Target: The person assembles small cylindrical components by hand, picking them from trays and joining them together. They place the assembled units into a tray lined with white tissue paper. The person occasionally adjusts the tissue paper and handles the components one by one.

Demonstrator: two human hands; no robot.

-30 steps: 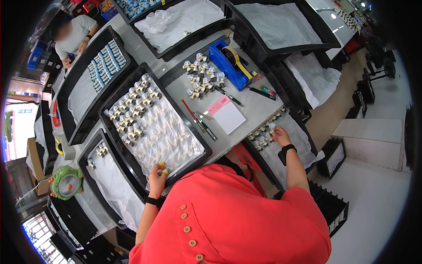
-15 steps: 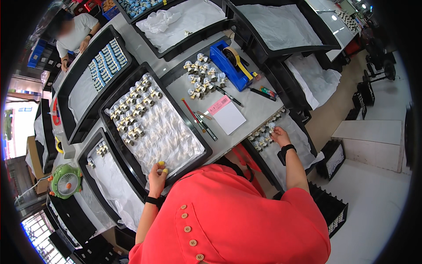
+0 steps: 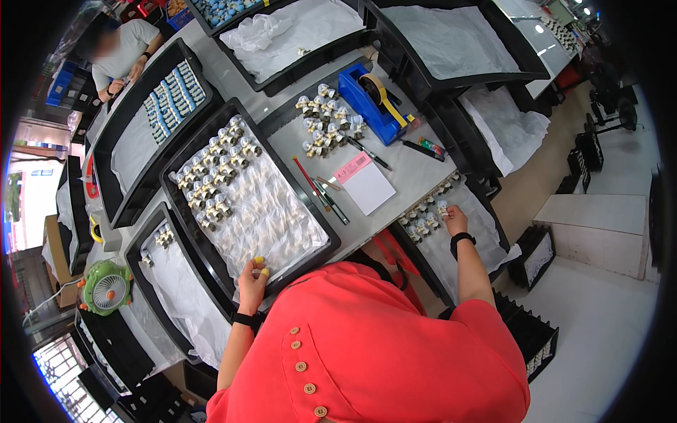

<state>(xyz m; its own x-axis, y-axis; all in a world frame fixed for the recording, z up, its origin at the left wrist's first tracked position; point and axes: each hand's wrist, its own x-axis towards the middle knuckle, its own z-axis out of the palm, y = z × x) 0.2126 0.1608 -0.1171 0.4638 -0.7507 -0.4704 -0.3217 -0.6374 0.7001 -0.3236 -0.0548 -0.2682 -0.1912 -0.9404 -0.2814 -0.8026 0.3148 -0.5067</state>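
My right hand (image 3: 455,221) is over the paper-lined tray (image 3: 462,264) at the right, its fingertips closed on a small white-topped figurine (image 3: 442,206). Just left of it stand several similar figurines (image 3: 422,224) in that tray. At the near edge of the large black tray (image 3: 330,243) in the middle is my left hand (image 3: 252,285), with yellow covers on two fingertips. Those fingers are slightly apart and nothing shows between them. White, dark-based figurines (image 3: 220,169) fill the far left part of this tray, and crumpled white lining covers the rest.
On the table are a blue tape dispenser (image 3: 374,106), a notepad (image 3: 365,185), pens (image 3: 370,154) and another group of figurines (image 3: 326,121). A smaller lined tray (image 3: 187,299) and a green fan (image 3: 105,288) are at the left. Across the table sits a person (image 3: 123,53).
My right hand has shifted a little right, away from the row, with the figurine in its fingers. My left hand stays put. The other person's lower hand has moved up toward the other one.
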